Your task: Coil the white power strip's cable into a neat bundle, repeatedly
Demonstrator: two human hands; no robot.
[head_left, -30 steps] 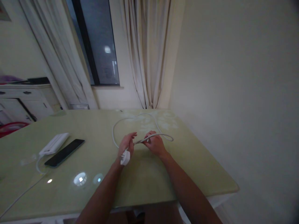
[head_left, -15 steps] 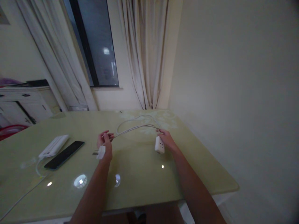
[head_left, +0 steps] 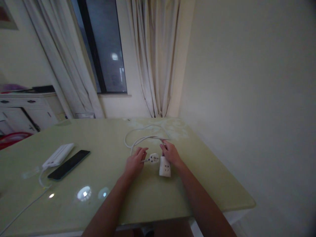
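A white extension cord (head_left: 145,137) lies in loose loops on the table beyond my hands. My left hand (head_left: 135,162) is closed on the cord near its plug (head_left: 154,158), whose pins face to the right. Close beside the plug, slightly lower, is the white socket block (head_left: 165,167) with its outlet holes showing. My right hand (head_left: 170,152) grips the cord just above that block. Fingers of both hands partly hide the cord where it is held.
Left on the pale green table (head_left: 98,138) lie a white power bank (head_left: 58,155) with a cable (head_left: 27,206) and a black phone (head_left: 69,165). A wall (head_left: 247,98) runs along the right side. Behind are curtains (head_left: 158,59) and a window (head_left: 108,46).
My left hand has moved right, bringing the plug from the left over beside the socket block. My right hand has come slightly lower and closer, and the cord loops have sagged towards the table.
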